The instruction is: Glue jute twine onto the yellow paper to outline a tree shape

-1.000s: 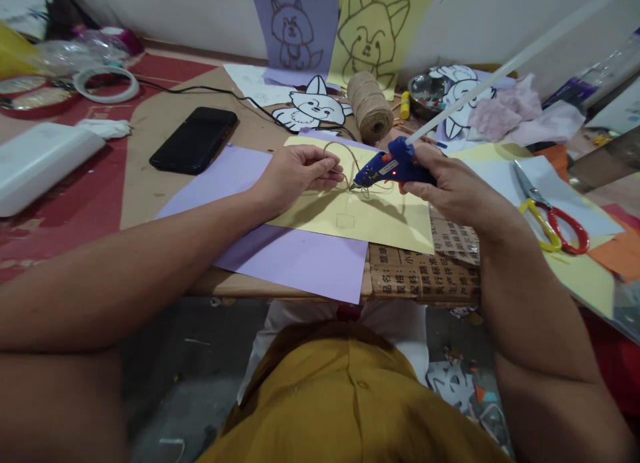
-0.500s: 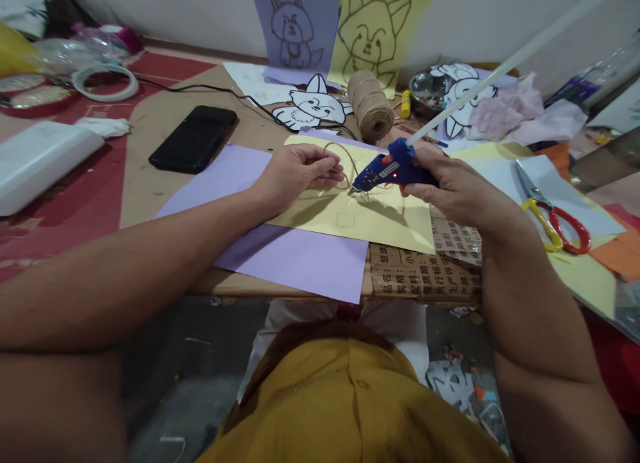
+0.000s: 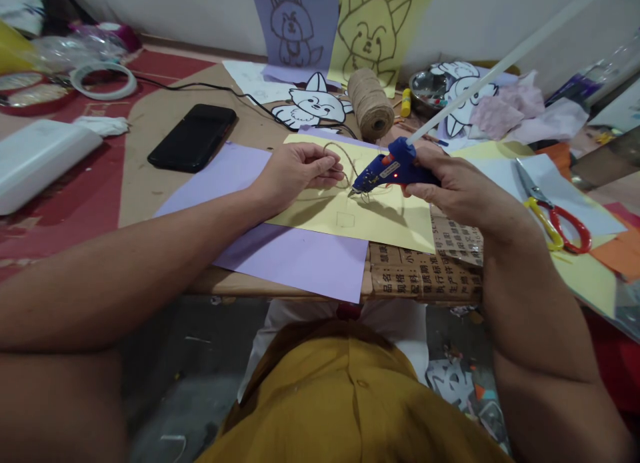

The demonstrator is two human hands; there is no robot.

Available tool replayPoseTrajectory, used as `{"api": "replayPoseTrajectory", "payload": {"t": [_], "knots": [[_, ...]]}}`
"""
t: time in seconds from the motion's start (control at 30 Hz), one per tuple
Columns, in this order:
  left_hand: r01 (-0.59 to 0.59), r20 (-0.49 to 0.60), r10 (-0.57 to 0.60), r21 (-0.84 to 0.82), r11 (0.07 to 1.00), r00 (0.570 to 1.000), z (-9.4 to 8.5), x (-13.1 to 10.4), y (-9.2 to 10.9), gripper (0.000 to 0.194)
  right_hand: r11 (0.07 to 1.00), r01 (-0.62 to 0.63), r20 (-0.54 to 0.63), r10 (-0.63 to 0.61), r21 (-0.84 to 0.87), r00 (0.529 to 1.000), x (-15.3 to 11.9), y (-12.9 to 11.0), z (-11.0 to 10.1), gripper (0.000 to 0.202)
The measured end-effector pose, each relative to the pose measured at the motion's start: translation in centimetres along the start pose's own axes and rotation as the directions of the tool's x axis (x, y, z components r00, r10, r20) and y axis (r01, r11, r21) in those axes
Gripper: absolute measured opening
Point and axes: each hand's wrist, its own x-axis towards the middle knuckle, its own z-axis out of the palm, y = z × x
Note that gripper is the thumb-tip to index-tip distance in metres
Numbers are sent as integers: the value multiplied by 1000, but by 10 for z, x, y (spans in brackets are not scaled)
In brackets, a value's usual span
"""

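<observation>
My right hand (image 3: 457, 186) is closed around the handle of a blue hot glue gun (image 3: 393, 170), whose red light is lit. A long white glue stick (image 3: 463, 93) slants up out of its back. The nozzle points down at a yellow sheet of paper (image 3: 320, 218) that bears pencil lines, including a small square. With fingers pinched, my left hand (image 3: 303, 173) holds a piece of brown twine (image 3: 345, 150) that loops up and over toward the nozzle. Whether the nozzle touches the paper I cannot tell. Beneath the yellow sheet lies a purple sheet (image 3: 300, 263).
Behind the hands stand a twine spool (image 3: 370, 103) and a fox cutout (image 3: 316, 104). A black phone (image 3: 194, 138) lies at left, near a tape roll (image 3: 103, 82). Scissors (image 3: 553, 213) rest at right. A black cord (image 3: 200, 88) crosses the cardboard. The table's front edge is close.
Both hands, the glue gun and the twine look almost the same as before. Only a very slight shift of the view shows.
</observation>
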Motion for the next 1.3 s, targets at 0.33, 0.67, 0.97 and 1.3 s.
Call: {"api": "replayPoseTrajectory", "payload": {"t": [0.33, 0.67, 0.97, 1.3], "knots": [[-11, 7, 11, -2, 1000, 1000, 0, 0, 1, 11, 1000, 5, 6, -5, 12, 1000, 1, -4, 0, 49], [3, -2, -3, 19, 1000, 1000, 0, 1, -1, 11, 998, -6, 49, 3, 64, 999, -2, -7, -3, 52], [2, -4, -2, 11, 1000, 1000, 1, 0, 0, 11, 998, -1, 58, -3, 59, 998, -2, -6, -4, 54], [24, -15, -24, 8, 1000, 1000, 3, -3, 4, 9, 998, -2, 37, 0, 66, 999, -2, -9, -8, 57]]}}
